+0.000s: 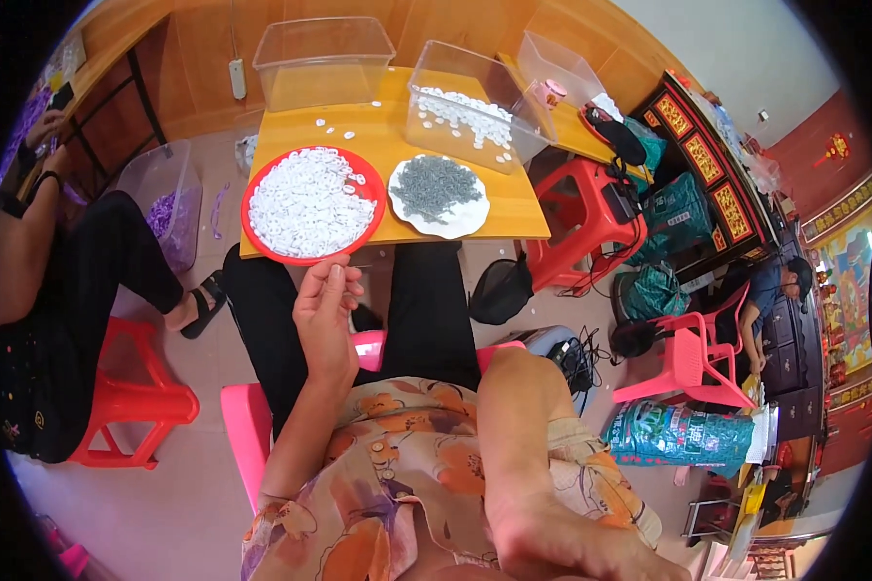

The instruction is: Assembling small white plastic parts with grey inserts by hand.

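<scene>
My left hand (327,295) is raised at the near rim of a round red tray (253,235), thumb and fingers pinched together. Whatever lies between the fingertips is too small or hidden to make out. Small white ring-like pieces (310,205) are heaped in the tray. Beside it, a white scalloped plate (460,224) carries a pile of small grey pieces (438,187). My right hand (591,547) is bent back toward my body at the lower edge, away from the table; its fingers are blurred or out of sight.
The yellow table (513,208) also bears a clear bin (455,145) with more white pieces and another clear bin (322,73) behind. Red stools (591,208) flank me. At the left sits another person (29,290), near a bin of purple pieces (165,218).
</scene>
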### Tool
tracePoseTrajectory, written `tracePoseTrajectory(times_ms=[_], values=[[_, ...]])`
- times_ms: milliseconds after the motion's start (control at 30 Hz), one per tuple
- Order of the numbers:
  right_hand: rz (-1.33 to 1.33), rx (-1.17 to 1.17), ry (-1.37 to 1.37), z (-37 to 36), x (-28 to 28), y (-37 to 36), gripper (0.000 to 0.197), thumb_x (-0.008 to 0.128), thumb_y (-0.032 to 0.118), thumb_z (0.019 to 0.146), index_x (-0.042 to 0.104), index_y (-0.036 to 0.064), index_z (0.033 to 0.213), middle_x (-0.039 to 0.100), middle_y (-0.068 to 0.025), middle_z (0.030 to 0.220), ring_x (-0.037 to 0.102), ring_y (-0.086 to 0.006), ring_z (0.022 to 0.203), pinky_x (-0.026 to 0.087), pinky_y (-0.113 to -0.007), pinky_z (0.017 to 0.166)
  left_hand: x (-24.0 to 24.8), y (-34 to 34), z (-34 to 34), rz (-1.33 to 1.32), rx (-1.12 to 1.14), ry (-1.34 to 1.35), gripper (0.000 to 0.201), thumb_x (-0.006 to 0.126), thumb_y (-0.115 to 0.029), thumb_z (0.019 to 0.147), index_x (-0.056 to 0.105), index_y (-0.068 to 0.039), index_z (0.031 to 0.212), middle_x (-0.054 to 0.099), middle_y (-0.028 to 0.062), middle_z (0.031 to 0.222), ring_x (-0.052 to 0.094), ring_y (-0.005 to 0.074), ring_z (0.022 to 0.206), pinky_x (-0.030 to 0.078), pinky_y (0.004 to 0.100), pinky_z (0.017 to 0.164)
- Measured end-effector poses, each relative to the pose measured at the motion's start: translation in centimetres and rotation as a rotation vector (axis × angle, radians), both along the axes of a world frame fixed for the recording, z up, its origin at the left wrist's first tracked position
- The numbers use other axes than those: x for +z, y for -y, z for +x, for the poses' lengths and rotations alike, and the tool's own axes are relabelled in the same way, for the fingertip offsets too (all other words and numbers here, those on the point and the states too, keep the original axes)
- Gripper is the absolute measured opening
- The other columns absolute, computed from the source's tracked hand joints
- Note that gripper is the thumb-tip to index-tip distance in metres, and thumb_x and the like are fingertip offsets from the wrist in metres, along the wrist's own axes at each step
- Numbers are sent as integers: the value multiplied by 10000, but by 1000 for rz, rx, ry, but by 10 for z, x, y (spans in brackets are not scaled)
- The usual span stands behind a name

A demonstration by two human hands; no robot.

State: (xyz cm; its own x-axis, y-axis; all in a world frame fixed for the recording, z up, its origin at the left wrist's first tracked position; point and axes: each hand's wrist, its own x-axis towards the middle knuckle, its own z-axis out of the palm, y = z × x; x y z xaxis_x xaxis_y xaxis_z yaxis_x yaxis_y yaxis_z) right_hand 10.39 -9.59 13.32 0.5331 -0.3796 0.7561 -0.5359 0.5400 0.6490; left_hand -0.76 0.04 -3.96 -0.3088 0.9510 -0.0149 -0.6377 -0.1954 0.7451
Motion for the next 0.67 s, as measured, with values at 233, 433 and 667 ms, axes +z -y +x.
tracePoseTrajectory(times_ms=[233, 433, 667], values=[[-81, 29, -5, 0, 12, -21, 242, 434, 65, 890, 535, 82, 1110, 508, -23, 1177, 495, -137, 1108, 392, -253, 917, -4, -10, -13, -72, 74, 16, 167, 510, -136, 898, 567, -19, 1004, 595, 26, 846, 504, 53, 694, 370, 179, 602], [45, -101, -107, 7, 13, -59, 358, 511, -71, 808, 519, 37, 1149, 402, -95, 1270, 423, -209, 1175, 366, -332, 999, -12, -33, -31, -138, 73, -168, 179, 533, -136, 884, 569, -11, 1007, 601, 30, 842, 498, 55, 677, 358, 177, 592], [-677, -393, 643, 29, -94, -97, 347, 431, 384, 803, 427, 84, 977, 537, -122, 1002, 540, -204, 487, 332, -306, 361, -7, -107, -53, -55, 0, -1084, 207, 529, -111, 883, 590, -87, 1079, 615, 48, 838, 560, 137, 759, 422, 225, 726]])
